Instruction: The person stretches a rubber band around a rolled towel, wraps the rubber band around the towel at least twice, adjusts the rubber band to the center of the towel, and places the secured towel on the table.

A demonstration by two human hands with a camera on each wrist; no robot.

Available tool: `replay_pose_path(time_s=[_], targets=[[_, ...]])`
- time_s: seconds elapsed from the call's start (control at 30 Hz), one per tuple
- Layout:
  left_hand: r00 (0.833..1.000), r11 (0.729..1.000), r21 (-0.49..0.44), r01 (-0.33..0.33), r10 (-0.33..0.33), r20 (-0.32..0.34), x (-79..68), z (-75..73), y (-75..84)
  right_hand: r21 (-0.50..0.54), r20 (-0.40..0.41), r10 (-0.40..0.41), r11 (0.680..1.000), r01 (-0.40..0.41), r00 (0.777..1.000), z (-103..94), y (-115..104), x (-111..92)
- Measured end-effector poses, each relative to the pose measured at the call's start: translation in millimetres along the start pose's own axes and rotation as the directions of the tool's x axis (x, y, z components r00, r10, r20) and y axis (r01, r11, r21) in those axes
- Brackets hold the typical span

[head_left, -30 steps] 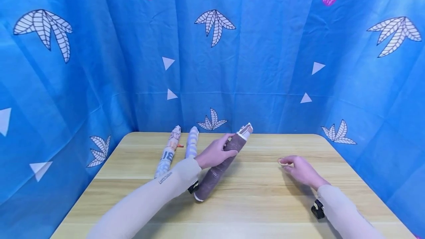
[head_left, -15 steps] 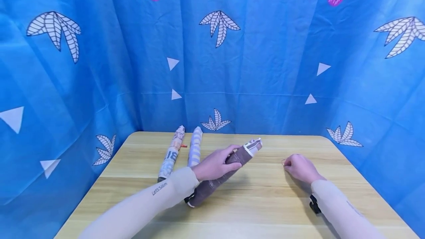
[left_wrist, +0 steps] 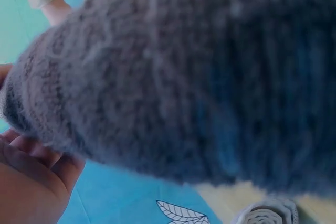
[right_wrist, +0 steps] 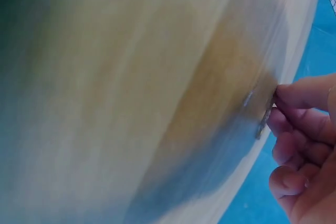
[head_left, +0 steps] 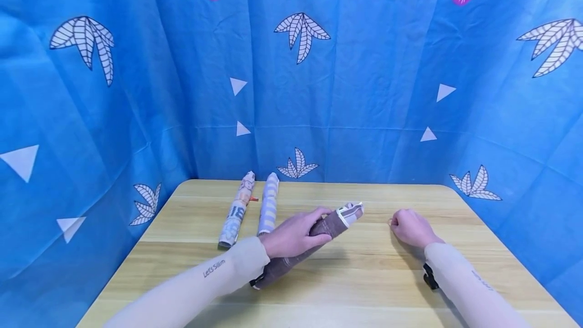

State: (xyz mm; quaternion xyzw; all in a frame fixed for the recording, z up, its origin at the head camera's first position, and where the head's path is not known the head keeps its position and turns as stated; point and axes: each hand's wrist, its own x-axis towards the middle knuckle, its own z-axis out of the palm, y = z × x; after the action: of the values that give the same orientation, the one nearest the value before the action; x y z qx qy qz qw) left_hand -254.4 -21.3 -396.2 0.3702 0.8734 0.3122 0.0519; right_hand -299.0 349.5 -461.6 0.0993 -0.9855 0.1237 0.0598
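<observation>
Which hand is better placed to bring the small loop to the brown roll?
The right hand, probably: it pinches the small loop, while the left hand grips the brown roll, whose white-trimmed end points to the right.

Brown fabric roll [head_left: 331,224] — slanted, white-trimmed at far end, thin band [right_wrist: 265,119] — pinched

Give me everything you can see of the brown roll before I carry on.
The brown roll is a long, rolled-up cylinder, fuzzy and knit-like up close. Its far end has a white band and a paler, striped tip; the near end shows a white edge, partly hidden by the wrist. It slants across the table, far end pointing away and right. The left hand grips its middle. Whether it fully touches the table is unclear.
</observation>
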Motion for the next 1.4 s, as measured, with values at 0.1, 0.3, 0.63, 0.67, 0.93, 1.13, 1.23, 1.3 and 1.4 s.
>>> replay_pose_path(time_s=[0.1, 0.3, 0.63, 0.67, 0.93, 1.13, 1.23, 1.3, 1.4], targets=[[1.0, 1.0, 0.02, -0.018, 0.018, 0.004, -2.0, 2.6, -1.9, 0.082, 0.019, 0.012, 0.997, -0.014, 1.0, 1.8, 0.2, -2.0], [0.999, 0.999, 0.038, -0.032, 0.032, 0.001, -4.2, 5.6, -4.9, 0.441, 0.091, 0.035, 0.895, -0.072, 0.995, -1.3, -1.7, -5.2], [1.0, 1.0, 0.028, -0.01, 0.01, 0.007, -3.7, 6.4, -6.4, 0.615, 0.253, -0.011, 0.774, -0.152, 0.967, -15.8, -13.3, -13.1], [1.0, 1.0, 0.028, -0.01, 0.009, 0.009, -3.8, 6.5, -6.6, 0.606, 0.265, -0.021, 0.782, -0.149, 0.964, -16.1, -14.1, -14.3], [1.0, 0.998, 0.062, -0.027, 0.026, 0.017, -6.9, 9.5, -6.0, 0.652, 0.312, -0.051, 0.738, -0.175, 0.949, -15.0, -22.1, -24.3], [0.999, 0.993, 0.11, -0.042, 0.041, 0.007, -8.2, 12.6, -7.5, 0.758, 0.355, -0.183, 0.631, -0.167, 0.917, -19.0, -33.9, -26.2], [0.998, 0.99, 0.128, -0.057, 0.057, -0.001, -9.7, 14.1, -9.0, 0.79, 0.359, -0.226, 0.589, -0.167, 0.906, -20.4, -41.4, -27.1], [0.998, 0.988, 0.144, -0.061, 0.063, -0.004, -10.7, 14.8, -9.5, 0.803, 0.361, -0.245, 0.572, -0.167, 0.9, -21.5, -45.6, -27.7], [0.998, 0.986, 0.159, -0.057, 0.058, -0.001, -12.4, 15.2, -9.3, 0.824, 0.362, -0.276, 0.542, -0.167, 0.89, -22.4, -51.3, -29.3]])
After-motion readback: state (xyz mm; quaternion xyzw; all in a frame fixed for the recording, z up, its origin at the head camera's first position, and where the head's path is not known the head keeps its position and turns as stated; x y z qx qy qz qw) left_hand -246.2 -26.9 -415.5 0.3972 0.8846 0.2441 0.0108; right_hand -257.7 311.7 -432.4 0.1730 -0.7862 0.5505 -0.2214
